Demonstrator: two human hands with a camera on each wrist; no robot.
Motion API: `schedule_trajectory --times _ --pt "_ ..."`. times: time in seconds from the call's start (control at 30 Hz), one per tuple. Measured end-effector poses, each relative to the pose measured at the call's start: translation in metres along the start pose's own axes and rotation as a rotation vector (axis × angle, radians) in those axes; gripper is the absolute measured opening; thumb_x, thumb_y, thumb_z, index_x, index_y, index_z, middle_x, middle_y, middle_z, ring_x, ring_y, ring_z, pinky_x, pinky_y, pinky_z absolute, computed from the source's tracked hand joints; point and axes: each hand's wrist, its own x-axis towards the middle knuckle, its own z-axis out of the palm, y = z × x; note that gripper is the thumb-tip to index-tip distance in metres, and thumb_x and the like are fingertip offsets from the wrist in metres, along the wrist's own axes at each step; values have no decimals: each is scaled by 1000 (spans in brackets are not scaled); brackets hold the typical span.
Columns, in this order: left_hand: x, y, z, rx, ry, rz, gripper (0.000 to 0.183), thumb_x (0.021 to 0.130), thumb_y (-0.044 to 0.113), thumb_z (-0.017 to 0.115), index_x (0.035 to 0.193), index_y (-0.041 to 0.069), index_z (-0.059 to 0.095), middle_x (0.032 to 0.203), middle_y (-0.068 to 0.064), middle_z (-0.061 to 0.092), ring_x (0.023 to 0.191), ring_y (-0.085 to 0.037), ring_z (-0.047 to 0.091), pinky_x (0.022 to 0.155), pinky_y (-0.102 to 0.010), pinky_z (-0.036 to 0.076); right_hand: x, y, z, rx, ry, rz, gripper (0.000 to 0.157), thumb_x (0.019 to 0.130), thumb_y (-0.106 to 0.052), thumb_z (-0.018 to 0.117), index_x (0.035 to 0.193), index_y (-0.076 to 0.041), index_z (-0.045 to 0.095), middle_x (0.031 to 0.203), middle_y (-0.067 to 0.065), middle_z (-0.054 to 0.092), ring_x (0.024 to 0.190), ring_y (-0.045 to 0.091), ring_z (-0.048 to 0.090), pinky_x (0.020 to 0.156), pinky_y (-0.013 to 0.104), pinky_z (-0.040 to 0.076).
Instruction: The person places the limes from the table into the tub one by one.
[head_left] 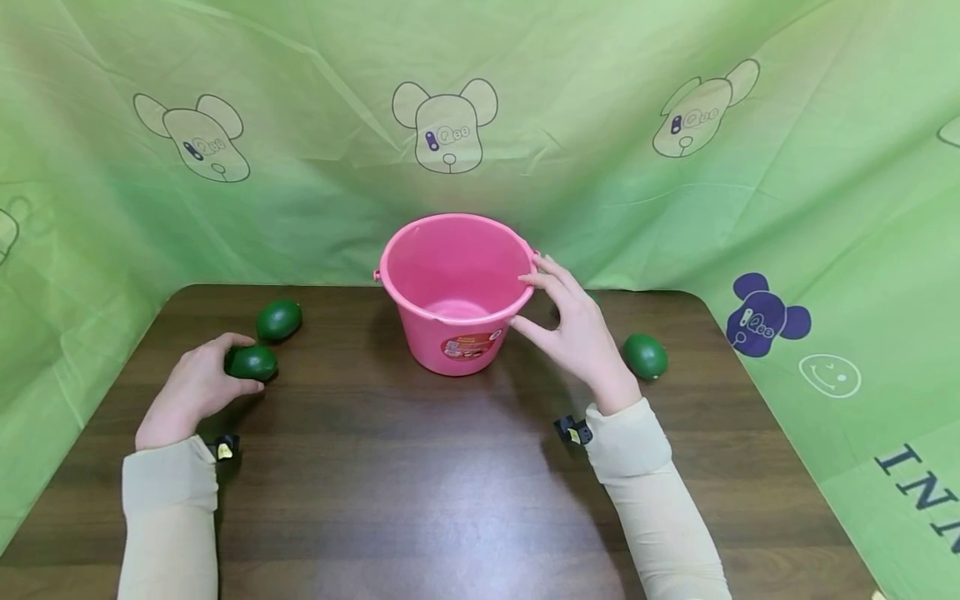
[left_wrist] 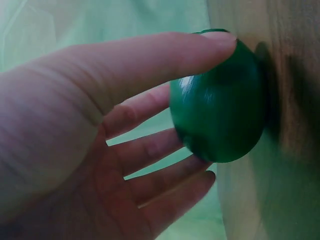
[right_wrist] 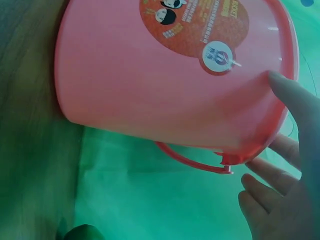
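At the left of the table, my left hand holds a green lime between thumb and fingers. The left wrist view shows the thumb across one side of this lime and the fingertips behind it, close over the wood. Another lime lies just beyond it. A pink bucket stands upright at the back middle, its inside bare. My right hand grips the bucket's right rim, thumb on the outer wall and fingers over the edge.
Right of the right forearm lies a lime. A bit of another green thing shows behind the right hand, mostly hidden. The bucket's handle hangs down at the back. A green printed cloth rises behind the wooden table.
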Motion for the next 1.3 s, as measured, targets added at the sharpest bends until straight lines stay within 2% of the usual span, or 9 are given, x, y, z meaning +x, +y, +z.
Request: schedule_trajectory --times 0.1,0.27,0.57,0.8,1.07,1.3 --pt "2 -3 2 -1 13 12 65 85 16 81 138 -5 50 132 -38 51 114 -53 50 91 -65 43 1 -1 1 35 8 -26 45 85 -26 86 123 -11 66 153 7 48 146 19 36 113 45 37" --pt "4 -8 5 17 38 49 61 86 11 79 137 -9 52 133 -39 48 118 -55 46 95 -67 40 1 -2 4 88 44 -60 40 83 -18 88 116 -12 68 146 8 55 143 23 41 114 39 35" --pt "4 -8 5 -22 53 24 62 91 18 77 138 -8 48 131 -37 53 112 -51 53 90 -64 45 3 -2 7 146 116 -136 35 76 -8 92 105 -7 71 121 9 68 136 32 50 113 38 37" --pt "4 -2 6 -30 180 70 60 89 15 79 137 -7 50 128 -34 56 110 -52 55 91 -65 44 1 -5 7 137 125 -148 34 74 -6 93 101 -7 72 113 8 68 135 34 50 111 38 39" --pt "3 7 3 -52 260 122 59 90 12 78 139 -6 50 128 -31 57 107 -48 56 88 -64 45 -5 -7 7 130 151 -158 34 73 -4 93 100 -6 72 111 7 68 134 33 52 110 37 41" --pt "0 19 1 -43 351 184 57 89 12 80 137 -4 53 120 -27 59 87 -39 57 78 -55 45 -10 -7 7 145 178 -174 34 71 0 93 99 -5 73 109 9 69 132 35 53 109 37 41"
